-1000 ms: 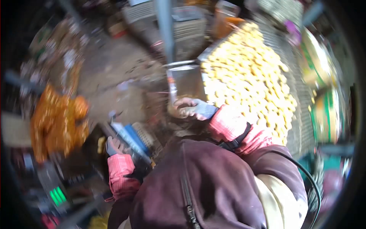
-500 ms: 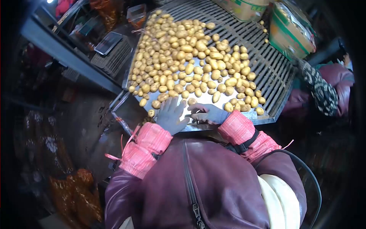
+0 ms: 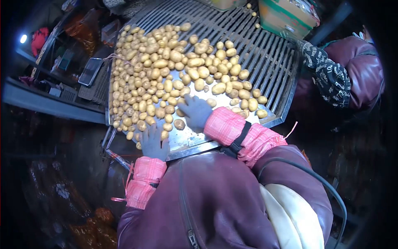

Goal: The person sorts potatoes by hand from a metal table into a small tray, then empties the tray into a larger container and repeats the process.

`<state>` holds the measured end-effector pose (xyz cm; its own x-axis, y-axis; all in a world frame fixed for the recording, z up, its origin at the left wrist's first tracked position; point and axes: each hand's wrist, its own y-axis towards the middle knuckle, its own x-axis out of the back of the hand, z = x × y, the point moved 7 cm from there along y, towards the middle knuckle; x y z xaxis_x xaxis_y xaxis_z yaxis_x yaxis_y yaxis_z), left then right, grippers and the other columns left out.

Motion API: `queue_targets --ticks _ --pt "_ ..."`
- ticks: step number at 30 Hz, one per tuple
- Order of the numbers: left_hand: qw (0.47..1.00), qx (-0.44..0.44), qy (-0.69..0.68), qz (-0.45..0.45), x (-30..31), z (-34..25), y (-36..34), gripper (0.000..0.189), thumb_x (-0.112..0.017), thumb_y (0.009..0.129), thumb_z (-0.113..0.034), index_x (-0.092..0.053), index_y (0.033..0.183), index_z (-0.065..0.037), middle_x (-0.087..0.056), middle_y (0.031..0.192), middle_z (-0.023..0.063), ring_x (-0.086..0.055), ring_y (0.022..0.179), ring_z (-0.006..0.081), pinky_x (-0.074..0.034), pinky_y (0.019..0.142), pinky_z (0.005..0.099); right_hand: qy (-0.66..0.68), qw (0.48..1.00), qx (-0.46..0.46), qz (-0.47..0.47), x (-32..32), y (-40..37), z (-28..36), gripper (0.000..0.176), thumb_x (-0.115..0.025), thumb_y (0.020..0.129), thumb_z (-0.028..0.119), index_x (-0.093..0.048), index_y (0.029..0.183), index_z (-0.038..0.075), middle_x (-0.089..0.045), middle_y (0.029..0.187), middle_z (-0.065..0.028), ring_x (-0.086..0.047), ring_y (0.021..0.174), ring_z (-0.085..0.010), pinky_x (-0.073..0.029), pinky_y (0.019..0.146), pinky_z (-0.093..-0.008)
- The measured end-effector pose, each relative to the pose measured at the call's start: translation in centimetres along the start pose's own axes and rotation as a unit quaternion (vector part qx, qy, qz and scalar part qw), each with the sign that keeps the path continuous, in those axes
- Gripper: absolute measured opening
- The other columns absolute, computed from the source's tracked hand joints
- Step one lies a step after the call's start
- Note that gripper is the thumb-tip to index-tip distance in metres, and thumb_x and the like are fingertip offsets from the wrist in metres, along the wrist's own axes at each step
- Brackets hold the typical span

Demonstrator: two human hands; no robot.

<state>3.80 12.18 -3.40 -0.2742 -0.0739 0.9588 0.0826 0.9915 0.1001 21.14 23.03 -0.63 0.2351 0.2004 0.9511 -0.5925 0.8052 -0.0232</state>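
Observation:
Many yellow potatoes (image 3: 160, 63) lie spread over a metal tray (image 3: 186, 137) that joins a slatted rack. My left hand (image 3: 154, 141), in a grey glove, rests at the front left edge of the tray with its fingers apart, touching the nearest potatoes. My right hand (image 3: 194, 112), gloved the same way, reaches over the tray's middle. Its fingers are spread against potatoes, and nothing shows in its grasp. A single potato (image 3: 179, 124) sits on bare metal between the two hands.
Metal bars (image 3: 265, 62) of the rack extend behind and right of the potatoes. A green and brown cardboard box (image 3: 286, 18) stands at the back right. Another person (image 3: 356, 66) in a dark red jacket is at the right. A steel beam (image 3: 54, 103) runs along the left.
The view has shifted, so the tray appears further left. My hands have moved apart; the right has reached forward into the potatoes and its fingers have spread. The left is at the front left potatoes.

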Motion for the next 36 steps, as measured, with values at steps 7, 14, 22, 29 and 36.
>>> queue_targets --ticks 7,14,22,29,36 --pt "0.999 0.017 -0.023 -0.033 0.0 0.4 -0.6 0.048 -0.073 0.074 -0.026 -0.061 0.115 -0.004 -0.045 0.138 0.021 -0.037 0.132 0.0432 -0.023 0.111 0.0604 0.254 0.949 -0.083 -0.169 2.3 -6.6 -12.2 0.045 -0.061 0.089 0.031 -0.058 0.129 0.01 -0.058 0.128 -0.0177 -0.053 0.119 -0.0383 -0.042 0.103 -0.0448" --pt "0.999 0.02 -0.038 -0.023 -0.4 0.8 -0.4 0.049 -0.074 0.073 -0.026 -0.061 0.115 -0.003 -0.042 0.137 0.022 -0.034 0.133 0.0449 -0.024 0.112 0.0596 -0.002 0.969 -0.233 -0.083 5.6 -14.2 -19.5 0.031 -0.067 0.08 0.025 -0.062 0.106 0.009 -0.062 0.104 -0.0177 -0.061 0.096 -0.0378 -0.048 0.083 -0.0497" --pt "0.991 -0.025 -0.107 -0.076 2.3 -0.3 -0.2 0.048 -0.073 0.077 -0.026 -0.061 0.118 -0.004 -0.049 0.134 0.021 -0.047 0.122 0.0384 -0.039 0.102 0.0515 0.053 0.96 -0.197 -0.194 7.8 -11.6 -16.6 0.041 -0.071 0.077 0.022 -0.063 0.115 0.008 -0.065 0.091 -0.0159 -0.065 0.083 -0.0327 -0.052 0.074 -0.0426" --pt "0.579 0.241 -0.76 0.167 0.9 -2.0 1.4 0.048 -0.061 0.093 -0.03 -0.051 0.131 -0.003 -0.06 0.12 0.0107 -0.061 0.105 0.0229 -0.053 0.086 0.038 0.343 0.926 -0.134 -0.077 6.2 -8.8 -7.3 0.059 -0.073 0.084 0.04 -0.055 0.131 0.01 -0.062 0.102 -0.0129 -0.061 0.085 -0.0229 -0.051 0.075 -0.0368" --pt "0.511 0.277 -0.797 0.163 -1.2 -1.2 0.0 0.046 -0.054 0.096 -0.04 -0.055 0.124 -0.003 -0.063 0.106 0.0099 -0.062 0.086 0.0202 -0.05 0.066 0.034 0.046 0.975 -0.215 0.021 3.4 -11.7 -11.3 0.061 -0.066 0.081 0.051 -0.056 0.128 0.013 -0.063 0.104 -0.0193 -0.062 0.092 -0.0391 -0.049 0.079 -0.0488"
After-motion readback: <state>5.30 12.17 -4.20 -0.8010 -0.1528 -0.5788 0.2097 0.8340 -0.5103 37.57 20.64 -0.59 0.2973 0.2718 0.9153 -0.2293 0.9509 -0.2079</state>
